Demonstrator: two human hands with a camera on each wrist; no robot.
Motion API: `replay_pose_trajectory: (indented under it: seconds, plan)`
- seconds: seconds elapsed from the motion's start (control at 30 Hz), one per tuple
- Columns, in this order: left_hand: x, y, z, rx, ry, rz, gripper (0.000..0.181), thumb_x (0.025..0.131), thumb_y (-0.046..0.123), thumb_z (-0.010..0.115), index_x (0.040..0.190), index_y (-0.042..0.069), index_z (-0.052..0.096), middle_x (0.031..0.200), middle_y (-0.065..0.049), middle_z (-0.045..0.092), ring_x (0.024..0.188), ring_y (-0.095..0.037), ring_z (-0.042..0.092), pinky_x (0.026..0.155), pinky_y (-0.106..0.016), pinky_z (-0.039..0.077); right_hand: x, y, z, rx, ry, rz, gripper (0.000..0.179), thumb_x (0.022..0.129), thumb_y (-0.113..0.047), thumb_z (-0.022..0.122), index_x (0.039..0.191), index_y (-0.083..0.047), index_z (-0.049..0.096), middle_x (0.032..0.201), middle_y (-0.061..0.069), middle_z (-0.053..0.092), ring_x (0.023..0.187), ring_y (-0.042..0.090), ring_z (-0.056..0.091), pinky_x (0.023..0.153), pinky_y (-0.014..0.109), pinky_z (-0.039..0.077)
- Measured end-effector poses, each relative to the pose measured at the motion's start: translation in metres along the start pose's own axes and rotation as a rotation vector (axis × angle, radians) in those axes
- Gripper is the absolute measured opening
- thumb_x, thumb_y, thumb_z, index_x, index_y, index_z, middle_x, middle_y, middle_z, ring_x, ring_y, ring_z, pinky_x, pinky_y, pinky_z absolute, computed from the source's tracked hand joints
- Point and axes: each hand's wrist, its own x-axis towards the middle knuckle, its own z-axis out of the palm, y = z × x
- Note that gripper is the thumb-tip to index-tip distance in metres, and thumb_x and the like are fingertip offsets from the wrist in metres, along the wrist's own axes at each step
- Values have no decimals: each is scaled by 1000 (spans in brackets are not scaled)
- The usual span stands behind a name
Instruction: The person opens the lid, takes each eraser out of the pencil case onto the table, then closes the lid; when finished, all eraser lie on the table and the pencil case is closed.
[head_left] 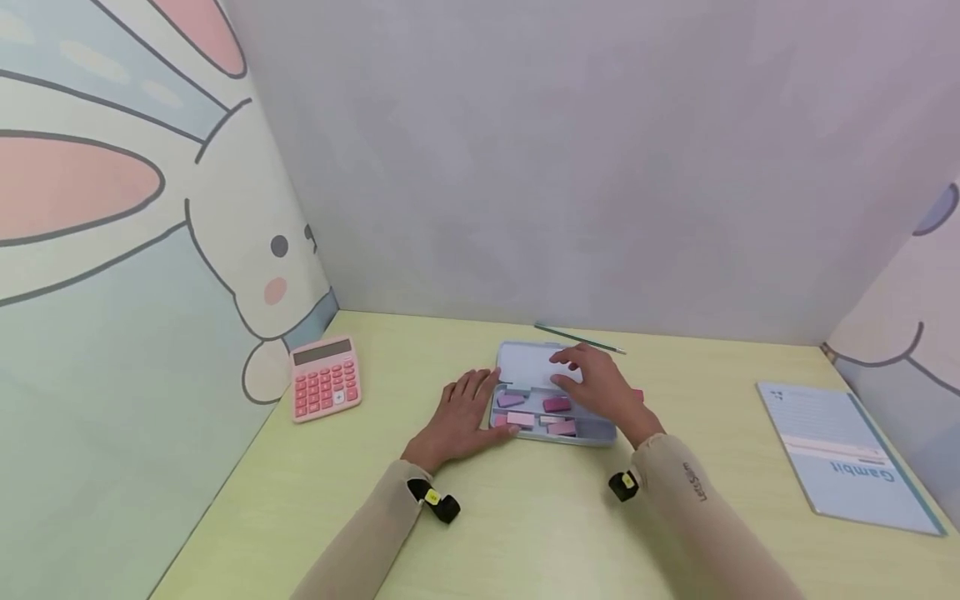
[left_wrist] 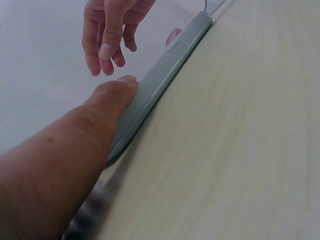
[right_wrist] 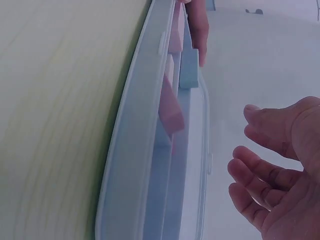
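A pale blue pencil case [head_left: 596, 431] lies unfolded on the table, its lid [head_left: 517, 364] tipped back toward the wall. Several small blocks lie inside, among them a light pink block [head_left: 521, 419], a dark pink block [head_left: 557, 405] and a purple block [head_left: 511, 401]. My left hand [head_left: 459, 421] rests at the case's left end, fingers extended and thumb [left_wrist: 127, 82] touching the near rim. Over the right part of the case hovers my right hand [head_left: 600, 385], its fingers loosely bent with nothing between them; the right wrist view shows its empty fingers [right_wrist: 255, 170] beyond the case.
A pink calculator [head_left: 326, 379] sits at the left by the rabbit-patterned wall. Behind the case lies a green pencil [head_left: 581, 337]. A dark pink piece [head_left: 638, 395] shows just beyond my right wrist. At the right is a notepad [head_left: 847, 458] marked "Gambit".
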Motion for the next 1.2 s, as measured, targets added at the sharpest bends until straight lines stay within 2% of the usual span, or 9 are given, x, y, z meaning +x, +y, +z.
replay_pose_trajectory:
  seconds: [0.13, 0.27, 0.57, 0.73, 1.0, 1.2]
  plan:
    - [1, 0, 0, 10, -14, -5, 106, 95, 83, 49, 175, 20, 15, 176, -9, 29, 166, -35, 21, 131, -62, 23, 10, -8, 10, 27, -55, 23, 33, 101, -19, 75, 132, -6, 74, 131, 16, 73, 116, 35, 69, 101, 54, 59]
    - [1, 0, 1, 22, -22, -7, 107, 96, 83, 48, 175, 21, 14, 176, -8, 28, 167, -33, 21, 131, -61, 23, 18, -13, 21, 46, -91, 20, 27, 101, -17, 74, 126, -6, 77, 123, 13, 75, 112, 32, 70, 101, 52, 59]
    - [2, 0, 1, 13, -5, -3, 105, 96, 81, 50, 174, 19, 18, 175, -9, 31, 165, -35, 23, 129, -62, 26, 27, -22, 43, 82, -91, 25, 17, 101, -11, 72, 114, -6, 82, 111, 12, 78, 100, 26, 72, 92, 47, 62]
    - [2, 0, 1, 5, -16, -7, 105, 96, 82, 50, 174, 20, 17, 175, -9, 30, 166, -36, 22, 129, -63, 25, 29, -24, 48, 70, -106, 65, 14, 100, -10, 73, 111, -9, 82, 103, 9, 77, 92, 21, 68, 88, 43, 61]
    - [2, -1, 1, 15, -6, 0, 105, 96, 81, 50, 174, 18, 18, 174, -9, 31, 165, -34, 23, 129, -62, 26, 24, -28, 46, 73, -155, 114, 19, 95, -13, 80, 113, -7, 82, 108, 10, 75, 99, 24, 66, 96, 49, 57]
    - [2, 1, 1, 12, -8, -8, 105, 95, 82, 50, 174, 20, 18, 174, -9, 32, 165, -35, 24, 130, -62, 25, 21, -28, 47, 60, -162, 116, 20, 96, -13, 81, 115, -8, 81, 111, 10, 75, 106, 25, 65, 104, 51, 54]
